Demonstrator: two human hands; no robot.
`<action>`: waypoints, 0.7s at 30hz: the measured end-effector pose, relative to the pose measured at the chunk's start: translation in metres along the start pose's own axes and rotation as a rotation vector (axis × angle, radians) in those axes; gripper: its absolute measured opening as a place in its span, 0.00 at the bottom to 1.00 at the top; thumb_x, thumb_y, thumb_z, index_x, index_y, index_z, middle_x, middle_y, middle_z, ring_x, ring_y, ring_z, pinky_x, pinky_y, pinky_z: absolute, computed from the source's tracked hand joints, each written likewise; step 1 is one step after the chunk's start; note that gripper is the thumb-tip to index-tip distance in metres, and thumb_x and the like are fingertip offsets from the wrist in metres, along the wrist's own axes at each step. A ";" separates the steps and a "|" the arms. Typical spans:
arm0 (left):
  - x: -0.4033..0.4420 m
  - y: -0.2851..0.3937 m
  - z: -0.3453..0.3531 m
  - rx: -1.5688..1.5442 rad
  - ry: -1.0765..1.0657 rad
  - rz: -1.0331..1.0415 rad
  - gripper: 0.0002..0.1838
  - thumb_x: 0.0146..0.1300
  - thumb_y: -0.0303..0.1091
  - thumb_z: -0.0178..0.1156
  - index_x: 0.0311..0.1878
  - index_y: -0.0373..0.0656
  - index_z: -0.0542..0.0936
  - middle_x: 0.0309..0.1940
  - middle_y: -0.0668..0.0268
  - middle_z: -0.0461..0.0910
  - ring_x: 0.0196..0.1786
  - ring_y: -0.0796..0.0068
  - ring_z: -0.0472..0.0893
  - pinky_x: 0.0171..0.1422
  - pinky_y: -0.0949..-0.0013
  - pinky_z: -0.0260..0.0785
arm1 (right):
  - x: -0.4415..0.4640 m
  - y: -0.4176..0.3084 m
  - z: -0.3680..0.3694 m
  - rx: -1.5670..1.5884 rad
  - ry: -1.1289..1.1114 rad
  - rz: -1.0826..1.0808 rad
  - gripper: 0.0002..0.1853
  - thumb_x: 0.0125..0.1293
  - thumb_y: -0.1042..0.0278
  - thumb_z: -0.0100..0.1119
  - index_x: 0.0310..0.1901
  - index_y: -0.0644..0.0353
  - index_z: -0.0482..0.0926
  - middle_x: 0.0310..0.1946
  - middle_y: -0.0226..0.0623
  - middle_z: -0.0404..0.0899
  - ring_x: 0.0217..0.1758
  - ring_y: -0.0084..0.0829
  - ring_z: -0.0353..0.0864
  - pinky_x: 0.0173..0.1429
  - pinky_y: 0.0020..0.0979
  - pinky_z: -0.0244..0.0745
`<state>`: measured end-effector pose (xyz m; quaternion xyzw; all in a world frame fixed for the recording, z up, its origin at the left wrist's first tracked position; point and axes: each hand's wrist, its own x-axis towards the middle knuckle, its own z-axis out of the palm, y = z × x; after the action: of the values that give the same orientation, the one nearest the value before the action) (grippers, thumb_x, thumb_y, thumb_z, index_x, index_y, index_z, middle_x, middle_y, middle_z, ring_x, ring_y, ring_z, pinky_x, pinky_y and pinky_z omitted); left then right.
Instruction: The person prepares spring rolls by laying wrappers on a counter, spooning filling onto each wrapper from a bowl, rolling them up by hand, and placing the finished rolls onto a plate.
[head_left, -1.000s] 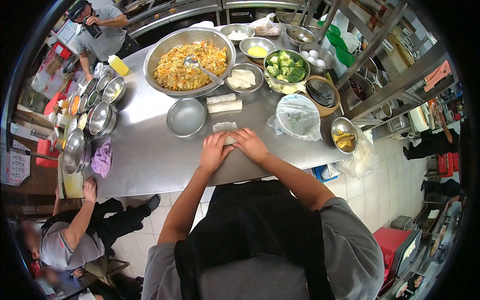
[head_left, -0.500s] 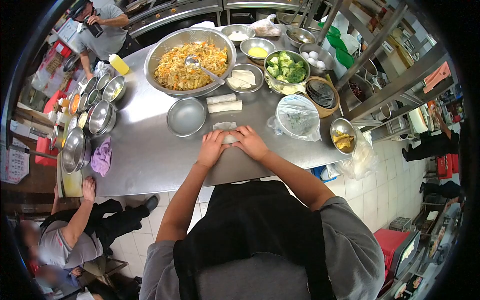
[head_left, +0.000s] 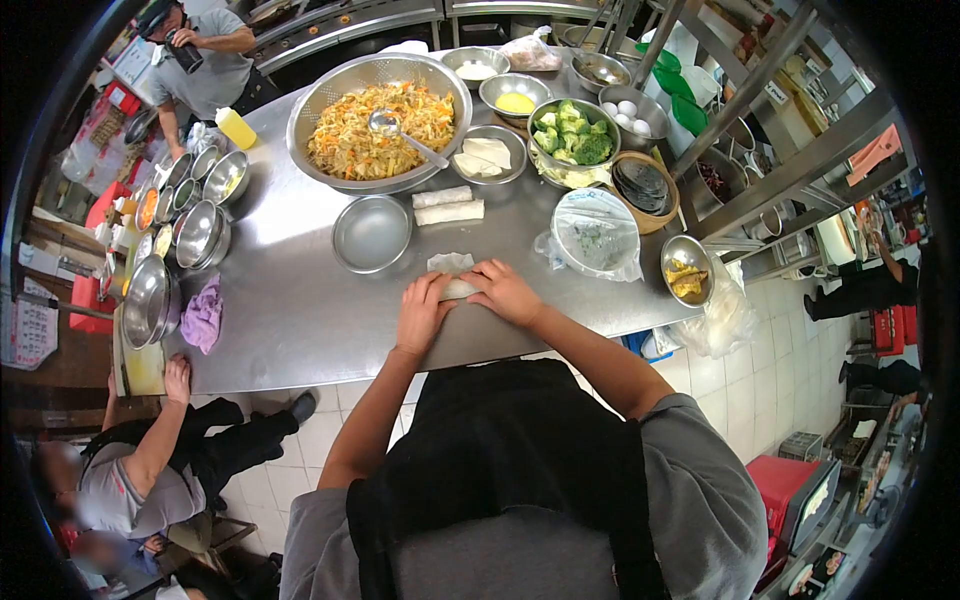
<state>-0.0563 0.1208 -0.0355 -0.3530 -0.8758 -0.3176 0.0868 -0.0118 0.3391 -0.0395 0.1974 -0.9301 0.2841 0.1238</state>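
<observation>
Your left hand [head_left: 425,310] and right hand [head_left: 508,292] are curled over the near roll [head_left: 460,289], gripping it at either end on the tabletop [head_left: 280,340] in front of you. Your fingers hide its ends, and you can't make out any filling inside. Its pale flap [head_left: 450,262] shows just beyond your fingertips. Cloudy plastic blurs what's in the covered bowl [head_left: 595,232] to your right.

The tabletop is bare metal with a bright glare at left, near a crumpled purple cloth [head_left: 203,315]. Tiled floor [head_left: 735,385] shows past its edge, and one person [head_left: 205,75] stands at the far left.

Beyond the two finished rolls [head_left: 449,206], the big colander [head_left: 345,88] holds a shredded mix with a spoon [head_left: 405,138] in it. Beside it, a bowl [head_left: 515,150] holds folded pale sheets; others hold broccoli [head_left: 573,135] and eggs [head_left: 628,118]. The empty-looking bowl [head_left: 372,235] sits left of the rolls.
</observation>
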 end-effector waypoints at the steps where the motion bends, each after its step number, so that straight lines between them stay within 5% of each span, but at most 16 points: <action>1: -0.001 0.000 0.000 -0.004 0.002 0.008 0.25 0.57 0.38 0.71 0.59 0.46 0.79 0.56 0.63 0.78 0.61 0.57 0.75 0.65 0.54 0.67 | 0.000 0.000 0.000 0.003 0.001 0.015 0.24 0.63 0.56 0.67 0.59 0.54 0.80 0.51 0.37 0.76 0.57 0.43 0.74 0.63 0.43 0.71; 6: 0.000 -0.007 -0.001 -0.047 -0.002 0.012 0.24 0.56 0.35 0.72 0.56 0.44 0.80 0.55 0.59 0.79 0.60 0.52 0.76 0.64 0.54 0.70 | 0.008 -0.013 -0.020 -0.002 -0.013 0.057 0.22 0.62 0.58 0.68 0.58 0.50 0.82 0.52 0.35 0.76 0.58 0.41 0.73 0.61 0.45 0.68; 12: -0.001 -0.001 -0.002 -0.051 0.017 -0.001 0.23 0.56 0.32 0.70 0.57 0.43 0.80 0.54 0.60 0.78 0.59 0.54 0.76 0.64 0.55 0.71 | 0.086 -0.042 -0.032 -0.008 0.048 0.033 0.22 0.59 0.77 0.58 0.53 0.46 0.87 0.50 0.36 0.74 0.59 0.40 0.71 0.60 0.42 0.65; 21: -0.011 0.007 -0.003 0.045 0.087 -0.038 0.25 0.57 0.31 0.69 0.61 0.50 0.80 0.59 0.61 0.74 0.62 0.55 0.74 0.67 0.56 0.70 | 0.176 -0.037 0.036 -0.286 -0.190 0.083 0.16 0.60 0.73 0.59 0.43 0.41 0.92 0.50 0.32 0.74 0.62 0.37 0.67 0.64 0.48 0.58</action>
<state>-0.0436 0.1169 -0.0339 -0.3201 -0.8847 -0.3144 0.1266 -0.1569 0.2374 0.0093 0.1652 -0.9758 0.1339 0.0502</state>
